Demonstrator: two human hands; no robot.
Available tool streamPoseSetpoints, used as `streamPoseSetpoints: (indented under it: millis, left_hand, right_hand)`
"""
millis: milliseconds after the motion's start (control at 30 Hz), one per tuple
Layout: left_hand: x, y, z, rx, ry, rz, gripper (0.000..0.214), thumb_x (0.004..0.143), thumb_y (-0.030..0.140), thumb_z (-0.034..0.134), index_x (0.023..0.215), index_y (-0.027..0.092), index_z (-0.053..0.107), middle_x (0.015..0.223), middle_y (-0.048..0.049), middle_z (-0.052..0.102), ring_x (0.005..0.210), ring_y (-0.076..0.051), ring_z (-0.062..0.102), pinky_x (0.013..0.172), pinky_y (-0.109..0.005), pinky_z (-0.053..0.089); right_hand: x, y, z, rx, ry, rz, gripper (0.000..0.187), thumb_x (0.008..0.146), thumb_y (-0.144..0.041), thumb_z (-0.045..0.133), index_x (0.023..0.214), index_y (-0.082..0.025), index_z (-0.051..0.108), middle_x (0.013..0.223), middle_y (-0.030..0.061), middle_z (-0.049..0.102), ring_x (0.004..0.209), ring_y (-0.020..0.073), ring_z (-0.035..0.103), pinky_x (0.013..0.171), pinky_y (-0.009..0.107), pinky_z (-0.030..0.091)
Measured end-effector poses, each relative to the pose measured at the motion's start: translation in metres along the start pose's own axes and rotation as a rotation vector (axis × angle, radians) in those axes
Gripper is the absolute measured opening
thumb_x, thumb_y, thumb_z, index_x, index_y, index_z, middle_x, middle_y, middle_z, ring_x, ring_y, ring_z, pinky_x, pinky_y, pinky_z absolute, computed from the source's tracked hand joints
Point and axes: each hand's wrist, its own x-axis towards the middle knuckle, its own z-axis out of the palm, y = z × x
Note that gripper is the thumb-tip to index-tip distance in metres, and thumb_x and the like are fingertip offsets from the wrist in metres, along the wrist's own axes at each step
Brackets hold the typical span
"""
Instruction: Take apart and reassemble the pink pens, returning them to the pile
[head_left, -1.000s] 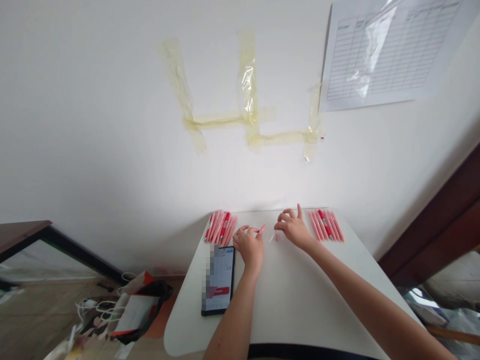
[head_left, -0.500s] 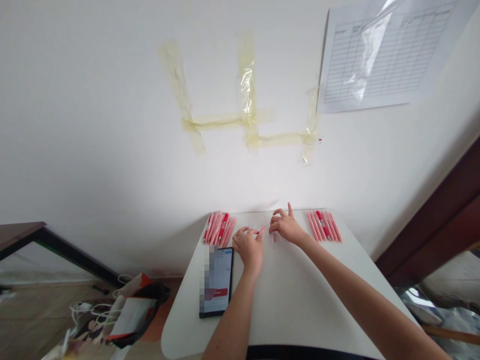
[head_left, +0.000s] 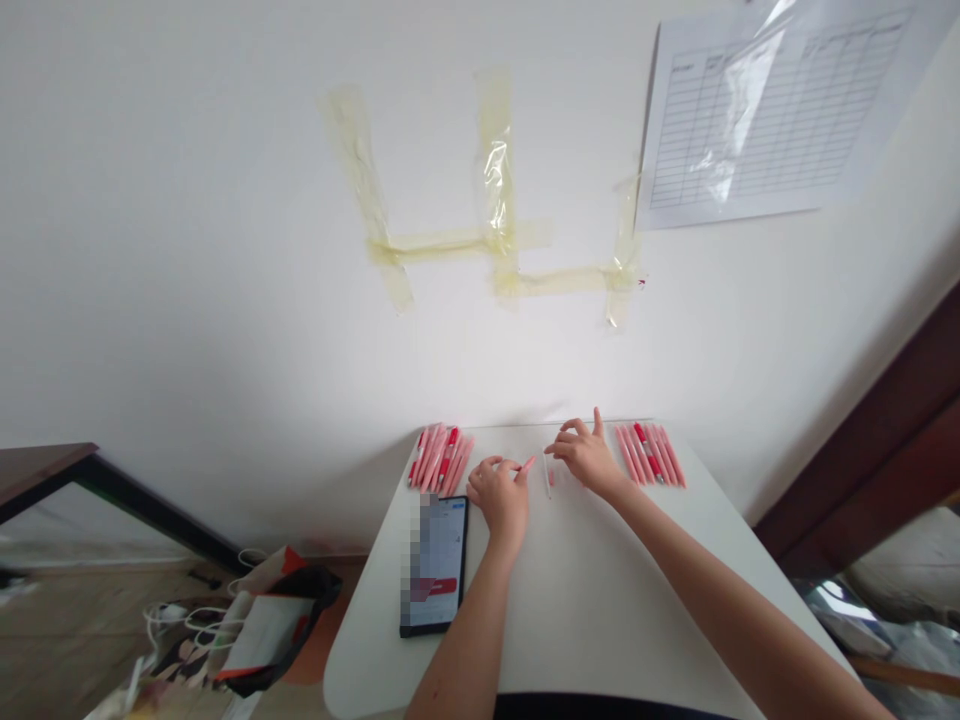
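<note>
My left hand point(head_left: 501, 496) rests on the white table point(head_left: 600, 610) with its fingers closed round a pink pen barrel point(head_left: 526, 466) that points up and right. My right hand point(head_left: 589, 457) hovers just to the right, thumb and fingers pinched near a thin white refill point(head_left: 547, 484) lying on the table between both hands. A pile of pink and red pens point(head_left: 440, 458) lies at the far left of the table. A second row of pink pens point(head_left: 649, 453) lies at the far right, beside my right hand.
A black phone point(head_left: 436, 562) with a lit screen lies near the table's left edge. The white wall behind carries yellowed tape strips point(head_left: 498, 222) and a printed chart point(head_left: 772, 110). Bags and cables point(head_left: 255, 620) lie on the floor at left. Dark wooden furniture point(head_left: 885, 440) stands at right.
My right hand shifted slightly left toward the left hand, then back a little. The white refill now lies on the table between the hands. The left hand has stayed put.
</note>
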Motion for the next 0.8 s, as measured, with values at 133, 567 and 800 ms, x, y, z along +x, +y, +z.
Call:
streamPoseSetpoints:
  millis: [133, 567, 800]
  left_hand:
    - [-0.002, 0.001, 0.004, -0.004, -0.016, 0.063, 0.010, 0.085, 0.034, 0.070, 0.086, 0.025, 0.076, 0.122, -0.0078, 0.065, 0.124, -0.032, 0.049, 0.107, -0.056, 0.035]
    - [-0.010, 0.005, 0.011, -0.051, -0.137, 0.335, 0.008, 0.083, 0.023, 0.073, 0.085, 0.029, 0.078, 0.125, -0.0043, 0.066, 0.129, -0.029, 0.047, 0.118, -0.065, 0.025]
    - [-0.010, 0.005, 0.012, -0.083, -0.135, 0.370, 0.005, 0.083, 0.027, 0.074, 0.086, 0.030, 0.077, 0.125, -0.0036, 0.065, 0.129, -0.027, 0.047, 0.119, -0.064, 0.022]
  right_hand:
    - [-0.017, -0.003, -0.010, -0.014, 0.041, 0.072, 0.028, 0.095, -0.016, 0.057, 0.105, -0.033, 0.076, 0.093, 0.0021, 0.076, 0.112, 0.0276, 0.057, 0.115, 0.076, 0.004]
    - [-0.056, -0.019, 0.001, 0.032, 0.073, 0.176, 0.024, 0.096, -0.021, 0.060, 0.112, -0.033, 0.073, 0.097, 0.0032, 0.073, 0.106, 0.0252, 0.061, 0.117, 0.068, 0.018]
    - [-0.058, -0.023, 0.001, 0.101, 0.103, 0.219, 0.019, 0.100, -0.027, 0.055, 0.101, -0.030, 0.074, 0.092, 0.0038, 0.074, 0.103, 0.0245, 0.062, 0.118, 0.065, 0.015]
